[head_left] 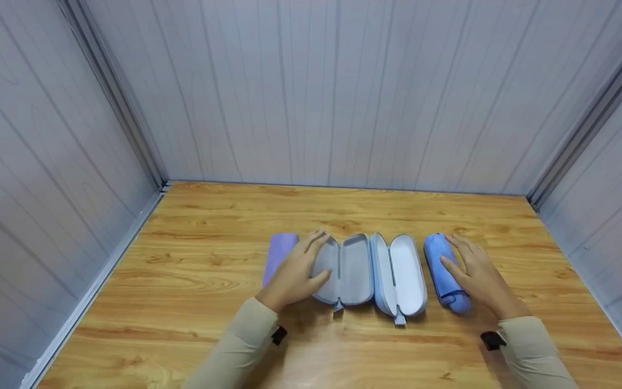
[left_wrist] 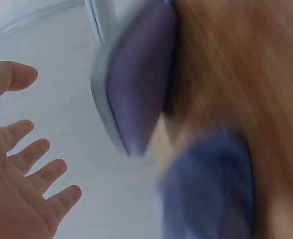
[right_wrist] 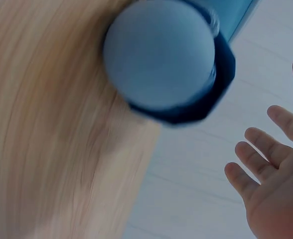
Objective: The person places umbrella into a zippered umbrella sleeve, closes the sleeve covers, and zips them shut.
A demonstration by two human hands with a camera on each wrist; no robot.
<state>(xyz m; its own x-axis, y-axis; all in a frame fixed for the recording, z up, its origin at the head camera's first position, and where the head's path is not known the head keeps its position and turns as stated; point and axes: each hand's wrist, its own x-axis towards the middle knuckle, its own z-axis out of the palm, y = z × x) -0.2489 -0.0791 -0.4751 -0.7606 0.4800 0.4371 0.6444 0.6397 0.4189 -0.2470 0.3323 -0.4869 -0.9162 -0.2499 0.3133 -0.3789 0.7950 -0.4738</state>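
My left hand (head_left: 296, 273), fingers extended, hovers between a purple bundle (head_left: 280, 251) and an open zip case with a grey lining (head_left: 356, 267). It holds nothing in the left wrist view, where the case's purple outer shell (left_wrist: 139, 74) and the bundle (left_wrist: 204, 191) look blurred. Beside the grey-lined case lies a second open case (head_left: 407, 275), white inside and light blue outside. At the right is a blue folded umbrella (head_left: 441, 265) with a rounded end (right_wrist: 159, 55). My right hand (head_left: 481, 278) is just beside it, fingers spread; whether it touches is unclear.
All of these lie in a row on a wood-grain table (head_left: 192, 302). Pale panel walls (head_left: 311, 97) rise at the back and both sides. A small black device (head_left: 493, 340) is strapped at each wrist.
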